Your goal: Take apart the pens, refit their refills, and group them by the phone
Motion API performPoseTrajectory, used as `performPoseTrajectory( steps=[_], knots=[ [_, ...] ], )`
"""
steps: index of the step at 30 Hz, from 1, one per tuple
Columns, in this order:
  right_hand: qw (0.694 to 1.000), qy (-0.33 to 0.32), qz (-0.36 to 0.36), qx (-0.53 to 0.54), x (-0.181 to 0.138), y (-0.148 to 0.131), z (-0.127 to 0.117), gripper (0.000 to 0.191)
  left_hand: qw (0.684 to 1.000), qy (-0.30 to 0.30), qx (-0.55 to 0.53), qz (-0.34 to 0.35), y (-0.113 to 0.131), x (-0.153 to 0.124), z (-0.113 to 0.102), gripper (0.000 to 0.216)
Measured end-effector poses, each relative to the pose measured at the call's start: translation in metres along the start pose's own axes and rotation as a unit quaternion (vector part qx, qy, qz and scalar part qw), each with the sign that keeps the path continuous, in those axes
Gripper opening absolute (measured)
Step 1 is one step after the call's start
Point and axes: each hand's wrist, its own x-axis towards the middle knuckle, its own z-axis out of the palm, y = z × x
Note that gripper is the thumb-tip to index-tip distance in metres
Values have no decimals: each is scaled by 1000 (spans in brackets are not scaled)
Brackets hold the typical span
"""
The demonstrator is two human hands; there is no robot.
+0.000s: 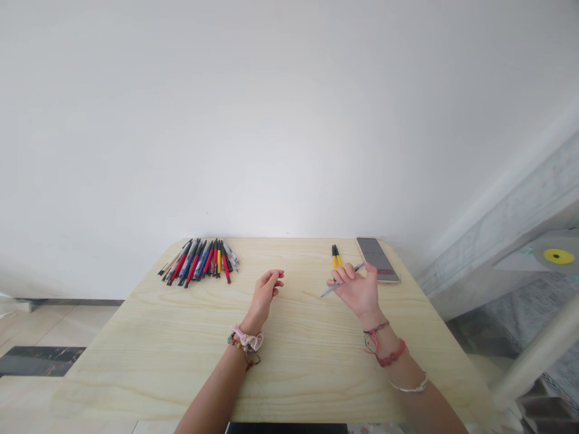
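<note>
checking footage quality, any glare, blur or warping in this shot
Head view: soft even light, faint shadows under the left hand and right hand; mild glare on the phone; edges bend, right-side clutter blurred; pens and the held pen fairly sharp.

Phone [377, 258] lying flat, screen up, at far right of wooden table [181, 361]. White wall [271, 108] rising behind. Yellow-centred disc [558, 255] sitting on grey ledge at right edge.
</note>
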Motion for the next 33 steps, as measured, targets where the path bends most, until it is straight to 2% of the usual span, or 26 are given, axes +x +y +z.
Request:
performPoseTrajectory(
  steps=[4,11,20,29,33],
  knots=[
    [999,21,-27,20,0,-1,-1,47,1000,-1,1,-7,-2,2,-1,26],
    [993,17,19,117,1,4,-2,44,1000,-17,14,-16,-4,2,-2,28],
    [968,-41,70,236,0,12,1,40,999,-13,16,-29,-4,3,0,28],
    [973,-19,45,225,3,13,-4,41,999,-18,21,-33,-4,3,-1,28],
    [982,10,21,185,5,13,-4,25,999,-18,23,-36,-5,4,-2,27]
  ],
)
